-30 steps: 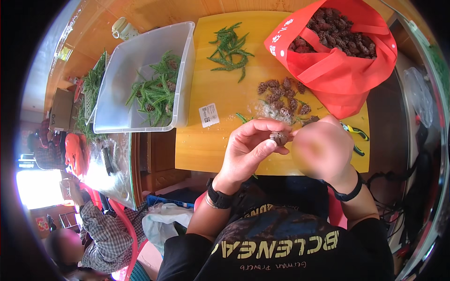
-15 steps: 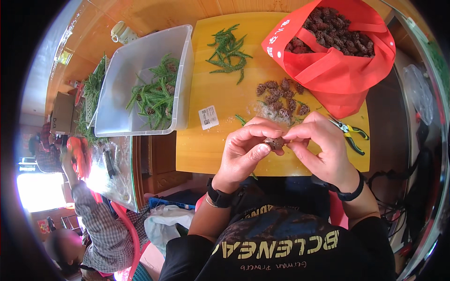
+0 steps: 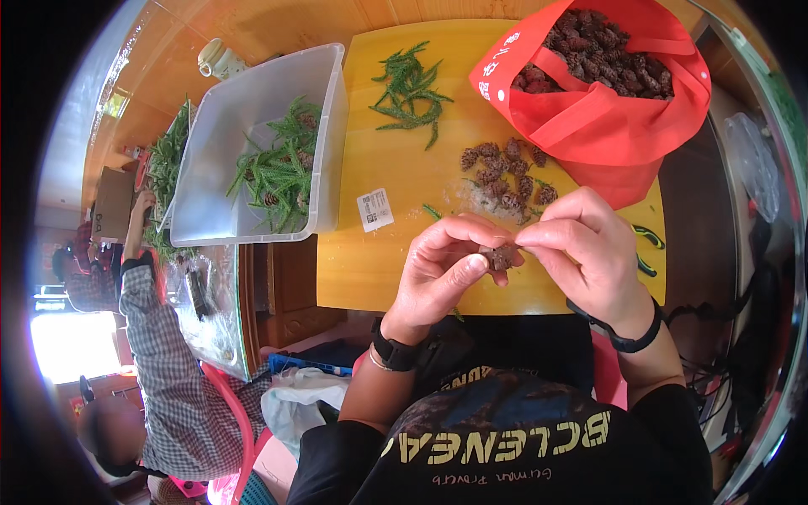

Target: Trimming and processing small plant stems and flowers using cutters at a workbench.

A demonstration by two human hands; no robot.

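Over the near edge of the yellow table (image 3: 379, 273), my left hand (image 3: 433, 269) grips a small brown pine cone (image 3: 500, 257) between thumb and fingers. Close beside the cone, my right hand (image 3: 589, 261) is closed in a pinch; what sits between its fingertips is too small to make out. Several loose pine cones (image 3: 510, 174) lie just beyond my hands, with pale crumbs around them. Yellow-and-black pliers (image 3: 648, 237) lie to the right, their jaws hidden behind my right hand.
At the back right stands a red bag (image 3: 602, 139) full of pine cones. Green sprigs (image 3: 408, 93) lie at the back. A clear plastic tub (image 3: 206, 215) at left holds sprigs and cones, near a white label (image 3: 375, 209). Another person (image 3: 168, 379) in checks works far left.
My right hand has drawn slightly right and up from the cone, covering more of the pliers. My left hand stays almost still. The other person's arm has reached further toward the sprigs.
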